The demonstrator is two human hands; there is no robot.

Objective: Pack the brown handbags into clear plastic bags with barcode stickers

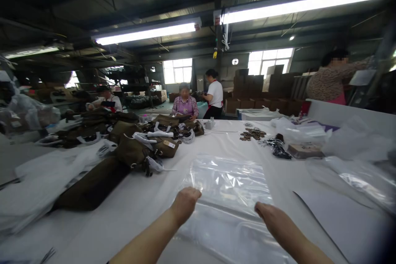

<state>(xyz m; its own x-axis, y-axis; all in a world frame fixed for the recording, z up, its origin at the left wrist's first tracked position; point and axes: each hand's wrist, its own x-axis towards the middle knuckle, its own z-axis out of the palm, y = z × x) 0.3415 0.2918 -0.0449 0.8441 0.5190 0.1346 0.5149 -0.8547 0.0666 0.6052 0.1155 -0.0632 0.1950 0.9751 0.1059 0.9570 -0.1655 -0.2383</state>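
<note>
A clear plastic bag point(230, 181) lies flat over the white table in front of me, creased and shiny under the lamps. My left hand point(186, 203) pinches its left side, fingers closed. On the right side, my right hand point(269, 213) grips the same bag between thumb and fingers. More clear plastic point(229, 231) spreads beneath and nearer to me, between my forearms. To the left of my hands sits a dark olive bag point(131, 152) with a metal ring and wrapped handles.
Several olive bags point(167, 147) are heaped on the left. Small brown pieces point(252, 133), black packets point(278, 148) and a plastic-wrapped brown stack point(305, 150) lie at the back right. A white sheet point(334, 222) is at right. Across the table sits a person point(185, 107); others work farther off.
</note>
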